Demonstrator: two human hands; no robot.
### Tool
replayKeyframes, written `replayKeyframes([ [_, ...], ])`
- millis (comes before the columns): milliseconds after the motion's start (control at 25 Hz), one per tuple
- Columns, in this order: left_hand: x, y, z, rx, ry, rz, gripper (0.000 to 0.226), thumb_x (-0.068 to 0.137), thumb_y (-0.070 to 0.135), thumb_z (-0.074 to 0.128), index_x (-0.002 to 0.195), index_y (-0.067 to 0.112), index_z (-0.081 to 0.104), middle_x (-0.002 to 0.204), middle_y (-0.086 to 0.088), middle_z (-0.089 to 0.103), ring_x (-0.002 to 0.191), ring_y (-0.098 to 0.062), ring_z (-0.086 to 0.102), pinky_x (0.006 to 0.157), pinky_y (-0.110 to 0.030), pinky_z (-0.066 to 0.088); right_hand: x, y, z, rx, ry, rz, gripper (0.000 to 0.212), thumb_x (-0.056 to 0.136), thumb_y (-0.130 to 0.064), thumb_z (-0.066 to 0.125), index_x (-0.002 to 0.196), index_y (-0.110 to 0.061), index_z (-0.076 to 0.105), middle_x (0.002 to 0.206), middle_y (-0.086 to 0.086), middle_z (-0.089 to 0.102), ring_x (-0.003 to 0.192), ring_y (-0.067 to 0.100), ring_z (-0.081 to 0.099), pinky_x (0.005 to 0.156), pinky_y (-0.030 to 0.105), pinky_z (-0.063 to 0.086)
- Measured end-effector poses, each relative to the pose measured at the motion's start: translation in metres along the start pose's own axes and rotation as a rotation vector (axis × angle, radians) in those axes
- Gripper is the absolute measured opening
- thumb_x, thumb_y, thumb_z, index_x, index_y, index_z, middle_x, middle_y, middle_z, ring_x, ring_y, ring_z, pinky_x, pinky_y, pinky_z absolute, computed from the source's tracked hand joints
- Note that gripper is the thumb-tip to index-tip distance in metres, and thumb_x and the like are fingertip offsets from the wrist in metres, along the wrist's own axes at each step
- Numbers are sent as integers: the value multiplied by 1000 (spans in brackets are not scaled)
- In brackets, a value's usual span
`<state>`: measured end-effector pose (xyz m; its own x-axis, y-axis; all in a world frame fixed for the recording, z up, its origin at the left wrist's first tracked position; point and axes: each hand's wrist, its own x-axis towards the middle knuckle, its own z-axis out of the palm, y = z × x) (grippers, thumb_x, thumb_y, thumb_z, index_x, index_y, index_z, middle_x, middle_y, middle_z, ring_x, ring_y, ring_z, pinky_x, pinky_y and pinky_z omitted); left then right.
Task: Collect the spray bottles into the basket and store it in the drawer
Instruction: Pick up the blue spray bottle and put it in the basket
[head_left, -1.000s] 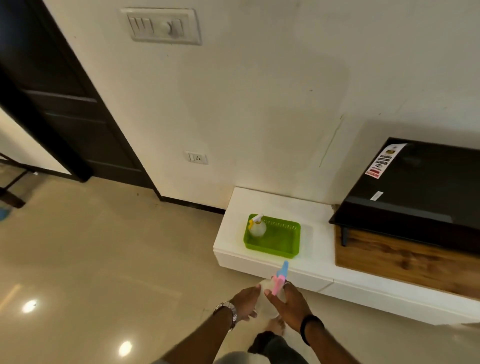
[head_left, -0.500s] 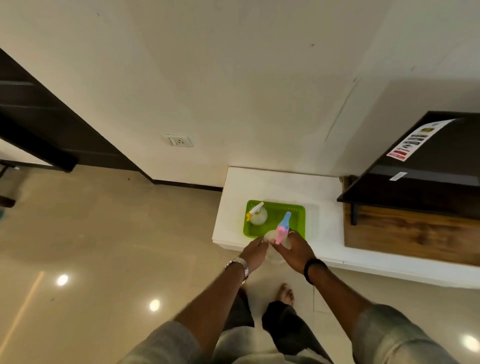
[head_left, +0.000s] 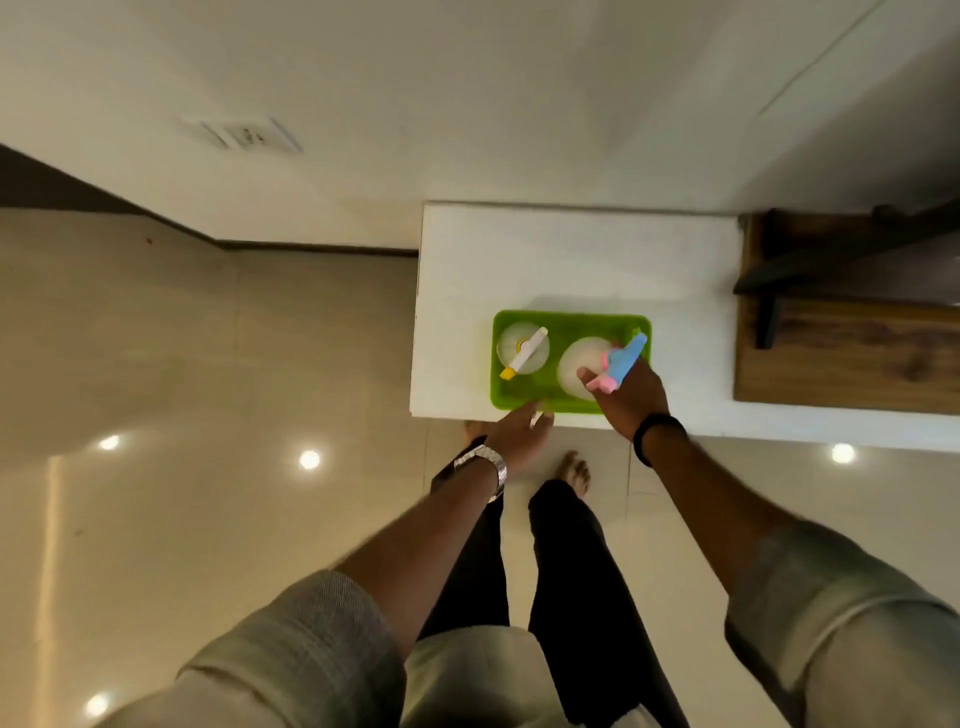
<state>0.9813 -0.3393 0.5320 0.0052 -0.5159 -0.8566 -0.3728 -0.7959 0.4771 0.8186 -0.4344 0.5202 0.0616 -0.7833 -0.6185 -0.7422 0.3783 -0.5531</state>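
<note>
A green basket (head_left: 571, 325) sits near the front left of a low white cabinet top (head_left: 545, 260). In its left half stands a clear spray bottle with a white and yellow head (head_left: 523, 351). A second clear bottle with a pink and blue head (head_left: 618, 364) is in the right half, and my right hand (head_left: 631, 395) grips it at the neck. My left hand (head_left: 519, 431) rests with its fingers on the basket's front rim, at the cabinet's front edge.
A wooden board (head_left: 852, 358) with a dark stand leg (head_left: 769, 312) occupies the cabinet's right side. The wall with a socket (head_left: 244, 136) rises behind. My legs and bare feet (head_left: 571, 470) stand on glossy floor tiles right in front of the cabinet.
I have stepped up to the cabinet and now look straight down. My right hand carried the pink and blue bottle forward into the basket. My left hand came off the bottle to the basket's front rim.
</note>
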Motion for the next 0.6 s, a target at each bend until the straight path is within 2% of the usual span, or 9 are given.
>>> replayKeyframes([
  [200, 25, -38, -10, 114, -64, 14, 44, 106, 31, 41, 140, 5, 52, 143, -21, 56, 131, -37, 54, 106, -44, 43, 43, 6, 40, -19, 42, 36, 43, 86, -42, 72, 119, -17, 63, 119, 5, 65, 110, 22, 60, 85, 25, 41],
  [360, 27, -46, -16, 296, -15, 187, 51, 105, 30, 44, 153, 11, 41, 157, -10, 44, 130, -32, 57, 106, -42, 47, 61, 7, 48, 3, 123, 75, 28, 85, -30, 73, 107, -14, 63, 119, 8, 63, 108, 24, 61, 86, 28, 49],
  [440, 34, -46, -20, 398, 11, 265, 52, 104, 27, 46, 153, 9, 40, 158, -9, 41, 124, -34, 59, 104, -43, 48, 65, 10, 56, 9, 153, 76, 21, 86, -21, 73, 103, -11, 64, 121, 11, 61, 110, 25, 61, 87, 21, 51],
  [480, 37, -46, -23, 424, 11, 271, 52, 104, 26, 46, 153, 9, 40, 158, -9, 41, 124, -34, 59, 104, -43, 48, 66, 11, 61, 18, 155, 70, 25, 87, -21, 73, 106, -8, 65, 123, 13, 60, 112, 25, 60, 85, 17, 49],
  [520, 39, -45, -27, 444, 8, 266, 52, 104, 26, 46, 153, 9, 40, 158, -9, 41, 125, -34, 59, 104, -43, 48, 65, 12, 65, 16, 153, 62, 33, 88, -24, 72, 114, -6, 63, 128, 13, 57, 116, 26, 58, 87, 20, 47],
  [600, 40, -43, -33, 490, -7, 249, 53, 103, 27, 46, 153, 9, 40, 157, -10, 41, 127, -33, 58, 103, -42, 49, 64, 14, 69, -2, 134, 74, 48, 88, -31, 71, 126, -6, 57, 136, 15, 51, 122, 30, 52, 98, 37, 45],
])
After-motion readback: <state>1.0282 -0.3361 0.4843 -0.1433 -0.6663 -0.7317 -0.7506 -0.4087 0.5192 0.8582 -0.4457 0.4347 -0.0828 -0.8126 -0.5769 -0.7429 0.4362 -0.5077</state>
